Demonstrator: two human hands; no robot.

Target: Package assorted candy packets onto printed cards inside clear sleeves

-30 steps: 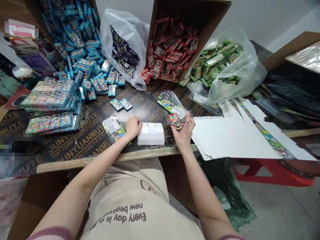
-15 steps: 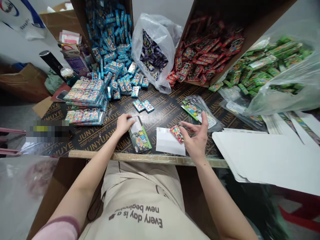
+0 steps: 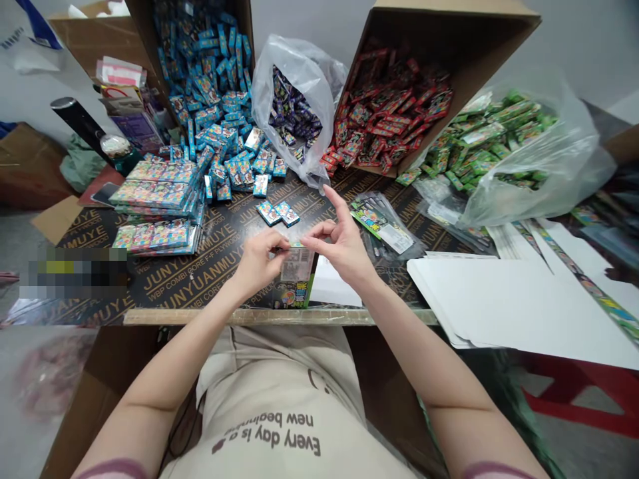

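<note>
fingers of the left hand (image 3: 259,261) and right hand (image 3: 344,249) pinch the far edge of the printed packet (image 3: 298,267) — neither nearer — its long axis running bodyward.

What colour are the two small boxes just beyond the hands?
The boxes have blue sides and multicoloured tops; head view.

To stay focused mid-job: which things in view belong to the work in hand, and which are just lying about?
Probably belong:
printed packet, by left hand and right hand
white paper beside it
blue boxes, red boxes, purple packs, green packs

Probably just lying about:
black cylinder
brown carton, far left
</note>
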